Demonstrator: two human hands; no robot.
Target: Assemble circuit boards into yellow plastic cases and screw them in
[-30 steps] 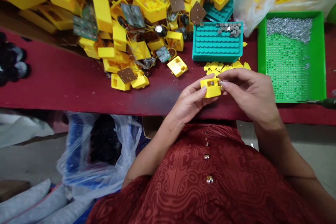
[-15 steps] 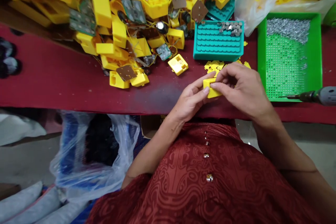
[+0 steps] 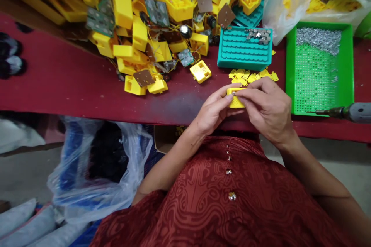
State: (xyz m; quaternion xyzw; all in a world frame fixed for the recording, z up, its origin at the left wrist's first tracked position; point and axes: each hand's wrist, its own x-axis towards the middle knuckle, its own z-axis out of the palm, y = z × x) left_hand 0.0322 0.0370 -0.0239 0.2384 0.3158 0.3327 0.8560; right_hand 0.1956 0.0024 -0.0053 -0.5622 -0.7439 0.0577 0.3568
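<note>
My left hand (image 3: 216,109) is closed around a small yellow plastic case (image 3: 237,102) with a grille of tiny holes in its face. At the case's upper part is an opening, where a bit of shiny metal (image 3: 233,93) shows. Over the right side of the case, my right hand (image 3: 268,110) is closed, its index finger at the opening and its thumb against the case. Whether a small part sits between those fingertips is hidden. Just beyond my hands lie several flat yellow plastic pieces (image 3: 240,75). A teal ridged tray (image 3: 243,52) behind them carries silver button cells (image 3: 259,35).
Yellow housings (image 3: 140,32) with wires and circuit boards pile up at the back left. One similar yellow case (image 3: 200,71) lies apart. To the right, a green basket (image 3: 319,79) holds small screws (image 3: 319,38), and an electric screwdriver (image 3: 353,112) reaches over its front edge.
The yellow case has tilted so that its grille and opening face me. My right fingers have shifted over the opening. The whole view has moved slightly.
</note>
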